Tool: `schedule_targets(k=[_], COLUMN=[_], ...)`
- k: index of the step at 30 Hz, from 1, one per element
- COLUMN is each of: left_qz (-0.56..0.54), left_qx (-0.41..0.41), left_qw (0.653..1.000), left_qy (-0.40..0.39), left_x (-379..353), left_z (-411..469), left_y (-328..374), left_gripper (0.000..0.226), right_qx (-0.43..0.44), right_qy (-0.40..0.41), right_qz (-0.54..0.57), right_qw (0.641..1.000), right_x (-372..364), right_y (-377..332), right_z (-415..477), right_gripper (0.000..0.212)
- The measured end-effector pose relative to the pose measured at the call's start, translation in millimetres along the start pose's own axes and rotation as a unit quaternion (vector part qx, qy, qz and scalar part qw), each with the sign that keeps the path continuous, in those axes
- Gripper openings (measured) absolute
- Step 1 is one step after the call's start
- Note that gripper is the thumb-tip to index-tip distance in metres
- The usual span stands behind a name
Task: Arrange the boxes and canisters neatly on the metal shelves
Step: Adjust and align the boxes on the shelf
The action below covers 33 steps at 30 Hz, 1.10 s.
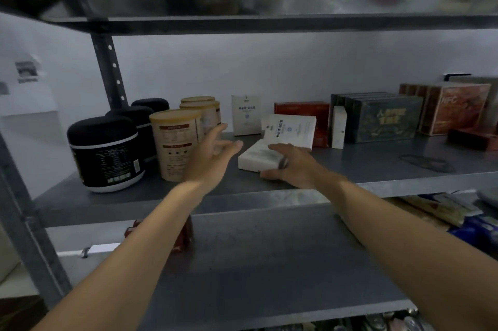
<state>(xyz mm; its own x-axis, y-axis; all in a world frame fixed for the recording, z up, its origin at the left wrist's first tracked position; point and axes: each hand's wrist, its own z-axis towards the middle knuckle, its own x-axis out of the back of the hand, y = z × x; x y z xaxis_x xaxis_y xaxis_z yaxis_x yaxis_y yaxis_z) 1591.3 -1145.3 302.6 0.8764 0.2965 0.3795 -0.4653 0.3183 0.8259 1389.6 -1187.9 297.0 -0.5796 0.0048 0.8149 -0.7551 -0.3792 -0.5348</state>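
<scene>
My right hand (292, 166) grips the flat white box (256, 159) on the middle shelf (377, 163); my left hand (213, 154) hovers open, empty. At the box's 1 o'clock, a tilted white box (291, 129) seems propped on it: pulling may topple it. At 9 o'clock, the beige canister (175, 142) risks a knock.

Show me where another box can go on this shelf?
The bare shelf front, between the flat white box held by the right hand and the black loop, before the green boxes. The back row and the canisters at left are crowded.
</scene>
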Motion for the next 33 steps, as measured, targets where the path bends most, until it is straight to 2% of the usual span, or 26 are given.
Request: schedule_targets(k=[7, 11, 16, 19, 22, 25, 29, 33], left_qz=[0.007, 0.003, -0.016, -0.018, -0.015, -0.004, -0.008, 0.009], left_qx=[-0.066, -0.102, -0.099, -0.093, -0.096, -0.109, -0.110, -0.121], left_qw=[0.997, 0.994, 0.993, 0.993, 0.992, 0.990, 0.990, 0.988], left_qy=[-0.032, -0.049, -0.066, -0.075, -0.078, -0.089, -0.091, -0.092], left_x=[-13.0, -16.7, -21.7, -25.7, -32.8, -41.9, -49.0, -49.3], left_z=[20.9, 29.5, 36.5, 42.8, 52.0, 61.0, 68.6, 71.3], left_y=[-10.0, -14.9, -18.7, -20.2, -19.7, -19.0, -25.6, -34.0], left_gripper=[0.058, 0.061, 0.080, 0.088, 0.086, 0.085, 0.080, 0.077], right_qx=[0.048, 0.070, 0.088, 0.077, 0.077, 0.059, 0.043, 0.025], right_qy=[0.043, 0.104, 0.179, 0.222, 0.266, 0.273, 0.258, 0.241], right_qz=[-0.038, 0.077, 0.188, 0.261, 0.302, 0.310, 0.314, 0.305], right_qw=[0.997, 0.989, 0.962, 0.936, 0.912, 0.909, 0.913, 0.921], right_x=[-2.7, 2.8, 5.6, 4.1, 2.3, 1.2, 0.7, -1.4], right_y=[14.4, 20.6, 24.0, 21.8, 19.5, 21.1, 26.5, 35.1], right_z=[11.3, 12.7, 17.6, 23.3, 31.1, 40.3, 47.4, 52.2], right_gripper=[0.065, 0.047, 0.028, 0.026, 0.034, 0.044, 0.027, 0.029])
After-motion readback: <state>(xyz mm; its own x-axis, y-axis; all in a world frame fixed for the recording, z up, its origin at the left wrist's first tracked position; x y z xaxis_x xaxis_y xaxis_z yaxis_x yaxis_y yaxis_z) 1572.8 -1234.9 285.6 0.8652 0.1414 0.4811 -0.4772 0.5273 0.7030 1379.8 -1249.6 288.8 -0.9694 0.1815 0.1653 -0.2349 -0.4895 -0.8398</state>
